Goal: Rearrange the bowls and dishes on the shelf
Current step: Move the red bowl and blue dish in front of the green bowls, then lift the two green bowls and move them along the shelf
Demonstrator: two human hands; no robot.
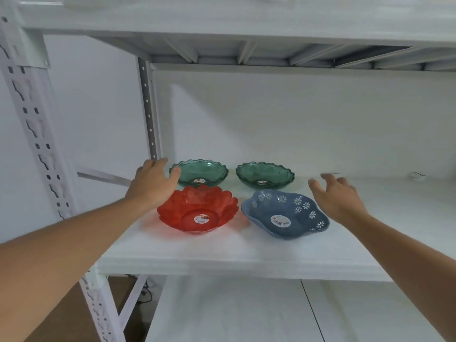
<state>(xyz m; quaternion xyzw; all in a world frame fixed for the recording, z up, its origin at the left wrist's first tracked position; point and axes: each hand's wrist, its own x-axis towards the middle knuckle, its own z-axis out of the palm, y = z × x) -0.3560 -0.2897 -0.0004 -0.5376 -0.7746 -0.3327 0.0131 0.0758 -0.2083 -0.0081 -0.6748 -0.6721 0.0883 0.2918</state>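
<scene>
Green, red & blue plastic dishes are sitting in a 2x2 block on the white shelf (pixel 246 253): two green scalloped bowls at the back, left green bowl (pixel 199 173) & right green bowl (pixel 265 175), w/ a red flower-shaped bowl (pixel 197 211) front-left and a blue daisy-print dish (pixel 283 213) front-right. All upright, each w/ a sticker inside, none stacked.

Left hand (pixel 153 185) is hovering spread open, thumb touching or just at the rim of the left green bowl, palm above the red bowl's back-left edge; it's gripping nothing. Right hand (pixel 338 196) is hanging open too, fingers splayed just beside the blue dish's right rim, also empty.

Looks like the reach-in stage, no dish lifted yet. Next move prob. calls for closing fingers on a rim: left on the green bowl, right on the blue dish.

Obstacles: front bowls are sitting close to the back ones, so reaching rearward means clearing them. Upper shelf underside (pixel 246 55) is limiting lift height. Rear upright post (pixel 148 109) is standing just behind the left hand.
</scene>
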